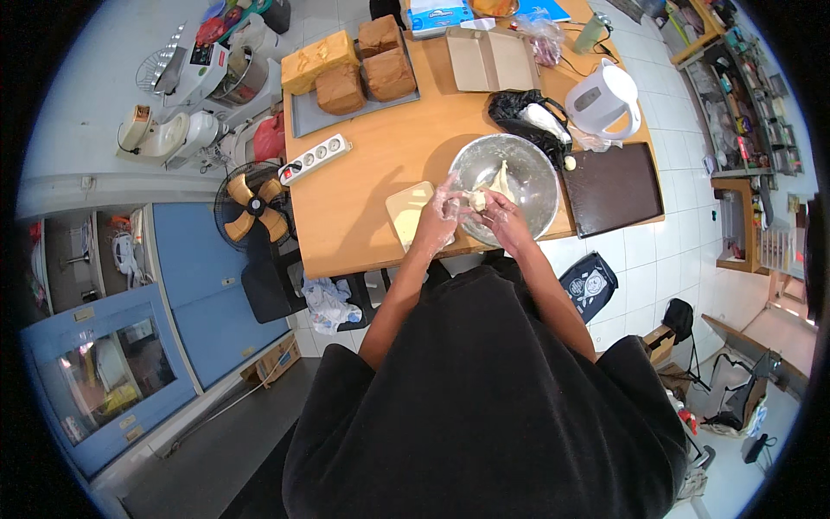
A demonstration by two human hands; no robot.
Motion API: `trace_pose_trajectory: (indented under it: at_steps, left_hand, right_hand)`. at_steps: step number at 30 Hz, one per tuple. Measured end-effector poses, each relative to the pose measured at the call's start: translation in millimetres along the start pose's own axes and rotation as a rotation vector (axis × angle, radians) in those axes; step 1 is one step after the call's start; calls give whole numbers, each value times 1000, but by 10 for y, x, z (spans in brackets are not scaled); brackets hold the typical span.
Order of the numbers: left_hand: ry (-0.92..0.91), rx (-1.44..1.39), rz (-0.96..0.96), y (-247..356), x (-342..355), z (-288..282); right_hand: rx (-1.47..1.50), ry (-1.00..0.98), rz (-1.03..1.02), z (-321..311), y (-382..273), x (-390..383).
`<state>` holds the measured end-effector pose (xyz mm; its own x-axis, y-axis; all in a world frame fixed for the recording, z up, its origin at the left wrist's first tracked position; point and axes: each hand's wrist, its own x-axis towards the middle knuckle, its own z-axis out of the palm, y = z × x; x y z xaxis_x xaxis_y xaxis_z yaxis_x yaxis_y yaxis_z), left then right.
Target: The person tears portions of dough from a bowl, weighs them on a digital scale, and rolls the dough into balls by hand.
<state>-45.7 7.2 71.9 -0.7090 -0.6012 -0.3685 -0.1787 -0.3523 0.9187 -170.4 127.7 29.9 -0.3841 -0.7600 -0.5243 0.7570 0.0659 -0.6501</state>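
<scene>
A large metal mixing bowl (536,169) stands near the front edge of the wooden table (372,173). A lump of pale dough (500,180) lies inside it. Both of my hands are floury and meet over the bowl's near rim around a small piece of dough (476,201). My left hand (439,214) holds it from the left. From the right, my right hand (504,216) pinches the same piece. A pale cutting board (406,212) lies just left of the bowl, partly under my left hand.
A dark baking tray (612,188) lies right of the bowl, with a white kettle (601,99) and a black bag (519,111) behind. Brown loaves (359,73) sit on a grey tray, a power strip (316,158) nearby. A fan (253,208) stands left of the table.
</scene>
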Motion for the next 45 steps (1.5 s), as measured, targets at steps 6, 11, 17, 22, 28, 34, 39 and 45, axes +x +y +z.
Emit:
trace_pose_trajectory:
  at_steps: [6,11,17,22,28,34,39,45]
  left_hand:
    - [50,494,288,13,32,-2]
    - [-62,846,406,-89,-105,137]
    - [0,1003,218,-8,-223,347]
    - [203,619,267,-240,-103,109]
    - [12,-400,-190,-224,-10,366]
    - [-239,-129,109,-62,-237,425]
    - [-94,254,307,172,-264,522]
    - [-35,515,324,93,51,333]
  right_hand:
    - [223,-121,-26,33,-97,-92]
    - [154,-80,-62,50,-114,-52]
    - [41,14,-123,-29,-80,-87]
    - [25,-17,-156,7,-175,-101]
    - [25,-297,-46,209,-59,-97]
    - [145,1,-187,361,-231,-107]
    - [407,-160,-36,406,-305,-157]
    - [269,-219,-28,491,-220,-198]
